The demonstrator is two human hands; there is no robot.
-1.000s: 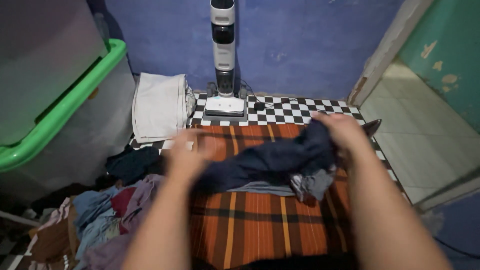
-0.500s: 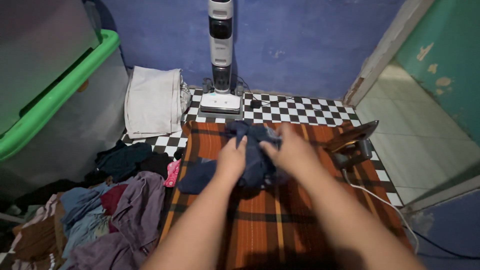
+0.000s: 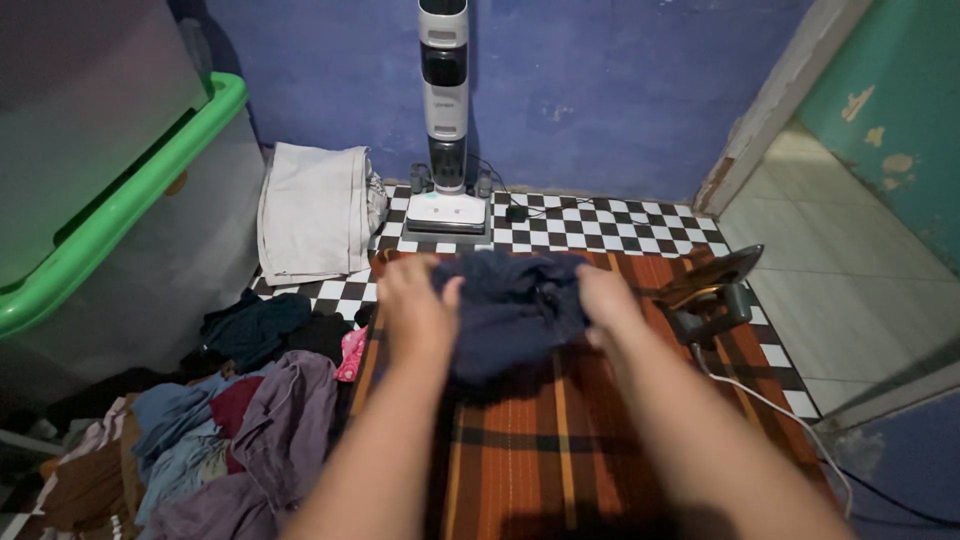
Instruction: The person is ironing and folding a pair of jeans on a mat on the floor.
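Head view, looking down at floor level:
- Left hand (image 3: 415, 310): gripping left edge of dark blue garment (image 3: 510, 310), fingers closed on the cloth
- Right hand (image 3: 605, 305): gripping right edge of same garment, fingers closed on the cloth
- Garment: bunched, stretching between both hands, hanging just above far half of orange plaid mat (image 3: 560, 440); whether touching the mat, cannot tell
- Mat: lying on black-and-white checkered floor (image 3: 600, 225), running from the wall side toward the camera
- Iron (image 3: 715, 290): resting tilted at right edge of mat, just beside right hand, white cord (image 3: 770, 405) trailing toward the camera along that edge
- Clothes heap (image 3: 220, 430): lying left of mat, mixing purple, blue, brown and dark pieces, pink scrap (image 3: 350, 352) touching mat edge
- Folded pale cloth (image 3: 315, 210): lying on checkered floor, far left of mat
- Upright vacuum (image 3: 445, 110): standing against blue wall (image 3: 620, 90), beyond mat
- Grey bin with green rim (image 3: 130, 200): standing at far left, beside folded cloth
- Doorway with pale tiles (image 3: 850, 290): opening at right
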